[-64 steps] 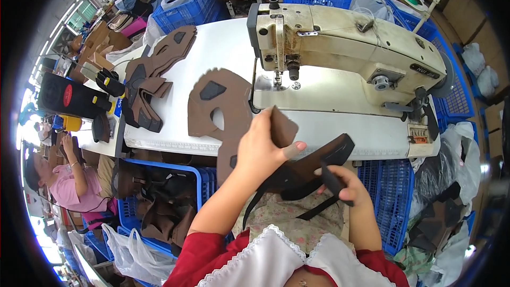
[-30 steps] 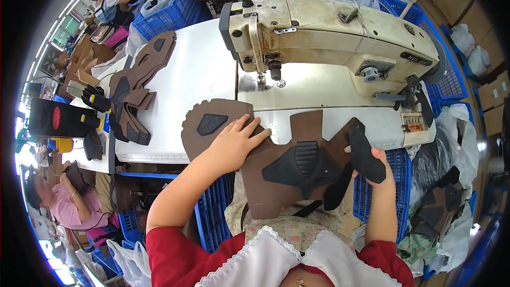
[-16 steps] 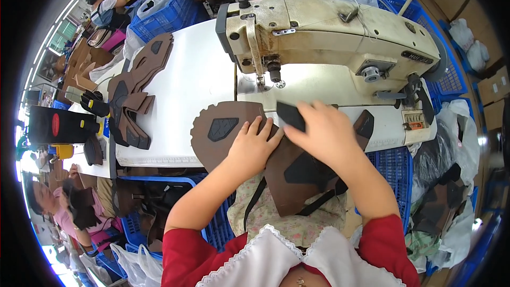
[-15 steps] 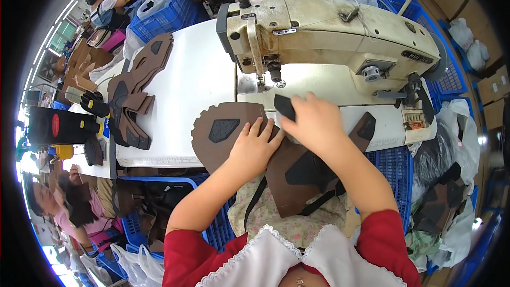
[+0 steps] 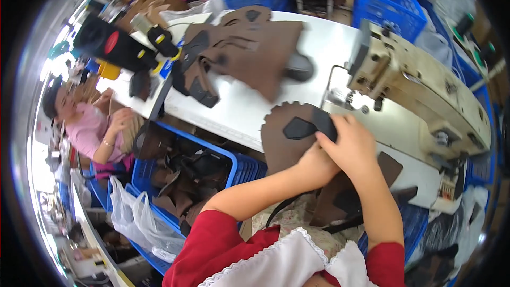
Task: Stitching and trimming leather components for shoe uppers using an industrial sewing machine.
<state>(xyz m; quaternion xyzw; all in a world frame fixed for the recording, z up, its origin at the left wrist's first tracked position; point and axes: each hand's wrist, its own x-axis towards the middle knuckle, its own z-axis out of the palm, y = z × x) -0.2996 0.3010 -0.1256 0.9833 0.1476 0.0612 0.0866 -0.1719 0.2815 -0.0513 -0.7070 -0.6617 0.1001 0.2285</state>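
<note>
In my right hand [image 5: 353, 146] is a small black patch [image 5: 323, 122], pinched between thumb and fingers. The patch overlaps the upper right of a brown scalloped panel [image 5: 281, 149], beside a black five-sided patch [image 5: 298, 128] on that panel. My left hand [image 5: 317, 163] lies against the panel, its fingers hidden behind my right hand. More brown material with a dark patch [image 5: 348, 200] spreads under my forearms and onto my lap. Another brown panel [image 5: 273, 56], blurred by motion, is over the table by a stack of brown pieces [image 5: 199, 66], touched by neither hand.
A cream sewing machine [image 5: 425, 93] stands right of my hands on the white table [image 5: 239, 111]. At left, a co-worker in pink [image 5: 95, 135] sits with a hand raised toward the table. A blue crate [image 5: 228, 175] of brown and black pieces stands below the table edge.
The view has swung left, so the machine sits farther right. My hands have come together, the held patch now over the panel. A blurred brown panel has appeared by the stack.
</note>
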